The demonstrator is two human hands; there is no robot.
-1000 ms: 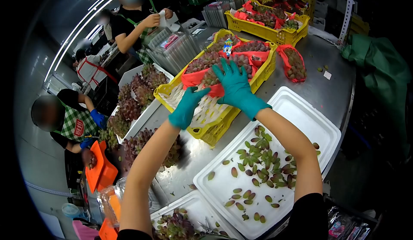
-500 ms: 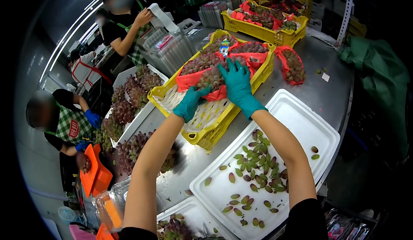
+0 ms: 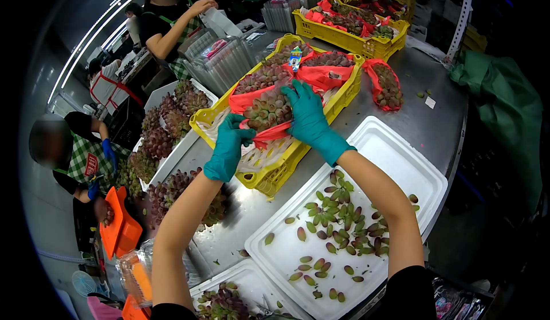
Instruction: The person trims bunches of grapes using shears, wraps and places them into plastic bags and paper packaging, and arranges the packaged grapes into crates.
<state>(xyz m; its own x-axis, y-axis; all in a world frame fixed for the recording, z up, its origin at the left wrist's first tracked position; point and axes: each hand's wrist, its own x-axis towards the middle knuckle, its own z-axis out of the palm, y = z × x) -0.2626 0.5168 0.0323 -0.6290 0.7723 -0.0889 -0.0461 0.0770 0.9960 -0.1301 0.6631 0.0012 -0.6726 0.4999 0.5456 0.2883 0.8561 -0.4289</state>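
Note:
A bunch of purple-green grapes [image 3: 268, 111] in a red wrapper [image 3: 272, 132] lies in the near half of a yellow crate [image 3: 275, 183]. My left hand [image 3: 229, 143], in a teal glove, closes its fingers on the wrapper's left edge. On the other side my right hand [image 3: 312, 120], gloved the same, curls round the bunch's right side, thumb low by the wrapper. More red-wrapped grapes [image 3: 326, 60] fill the crate's far end, one with a colourful tag [image 3: 295, 59]. White foam netting [image 3: 260, 158] lines the near end.
A white tray [image 3: 395, 142] with loose grapes lies in front. Another wrapped bunch [image 3: 388, 85] rests right of the crate. Behind stand a second full crate [image 3: 344, 39] and stacked clear boxes [image 3: 223, 62]. Loose bunches [image 3: 183, 197] lie left; co-workers stand beyond.
Both hands have shifted from the top of the bunch to its sides. The left moved left and down to the wrapper's edge. More of the grapes' surface shows.

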